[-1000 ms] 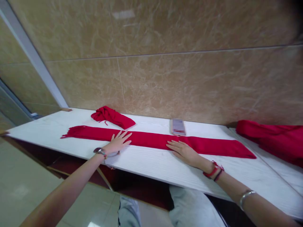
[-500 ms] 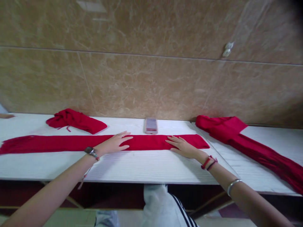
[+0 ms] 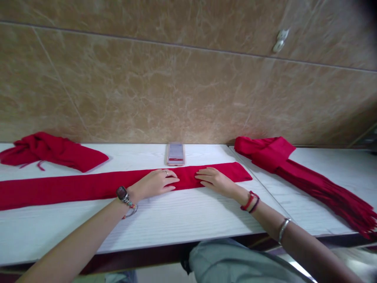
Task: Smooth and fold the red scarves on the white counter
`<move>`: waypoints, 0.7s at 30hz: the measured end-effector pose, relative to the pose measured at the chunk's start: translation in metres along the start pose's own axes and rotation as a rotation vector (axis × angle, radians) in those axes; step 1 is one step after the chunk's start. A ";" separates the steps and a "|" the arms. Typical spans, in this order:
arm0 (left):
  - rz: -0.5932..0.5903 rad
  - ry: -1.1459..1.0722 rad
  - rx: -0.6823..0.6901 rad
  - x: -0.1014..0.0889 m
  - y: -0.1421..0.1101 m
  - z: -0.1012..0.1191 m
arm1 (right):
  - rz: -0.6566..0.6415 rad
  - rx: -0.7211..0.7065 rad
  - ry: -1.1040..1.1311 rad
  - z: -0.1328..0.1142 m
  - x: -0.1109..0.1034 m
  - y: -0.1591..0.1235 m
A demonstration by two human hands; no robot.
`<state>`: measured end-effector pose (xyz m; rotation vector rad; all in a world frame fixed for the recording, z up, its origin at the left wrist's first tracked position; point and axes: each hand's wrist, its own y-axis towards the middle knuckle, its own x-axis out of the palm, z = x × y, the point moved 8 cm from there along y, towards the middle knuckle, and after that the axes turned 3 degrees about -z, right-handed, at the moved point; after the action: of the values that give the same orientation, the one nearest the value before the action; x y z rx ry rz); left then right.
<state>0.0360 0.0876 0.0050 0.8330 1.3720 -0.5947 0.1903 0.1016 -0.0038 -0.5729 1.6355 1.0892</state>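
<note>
Red fabric scarf, strip-shaped, lies flat on wood-grained surface, left hand and right hand atop, fingers loosely extended.

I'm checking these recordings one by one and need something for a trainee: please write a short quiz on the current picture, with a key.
1. What do the left hand and the right hand both rest on?
2. True or false: the phone lies nearer the wall than either hand.
3. Which wrist wears the watch? (a) left (b) right (c) both

Key: 1. The long red cloth. 2. True. 3. a.
</note>
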 end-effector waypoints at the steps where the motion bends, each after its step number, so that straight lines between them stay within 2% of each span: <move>1: 0.006 0.015 0.011 -0.001 -0.001 0.000 | 0.020 -0.018 -0.016 -0.003 -0.001 0.000; 6: 0.048 0.091 0.055 -0.005 -0.003 0.005 | 0.053 -0.038 -0.141 -0.010 -0.006 -0.009; 10: 0.036 0.205 0.117 -0.006 -0.004 0.013 | 0.059 -0.015 -0.208 -0.011 -0.011 -0.015; 14: 0.058 0.248 0.119 -0.012 -0.006 0.014 | 0.114 -0.012 -0.244 -0.013 -0.021 -0.016; 17: 0.068 0.241 0.100 -0.013 -0.006 0.013 | 0.075 -0.052 -0.256 -0.017 -0.021 -0.015; 21: -0.020 0.165 0.067 -0.003 -0.006 0.011 | 0.001 -0.091 -0.253 -0.021 -0.014 -0.015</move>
<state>0.0379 0.0751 0.0068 0.9400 1.5182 -0.6010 0.1968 0.0743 0.0042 -0.4713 1.3728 1.1909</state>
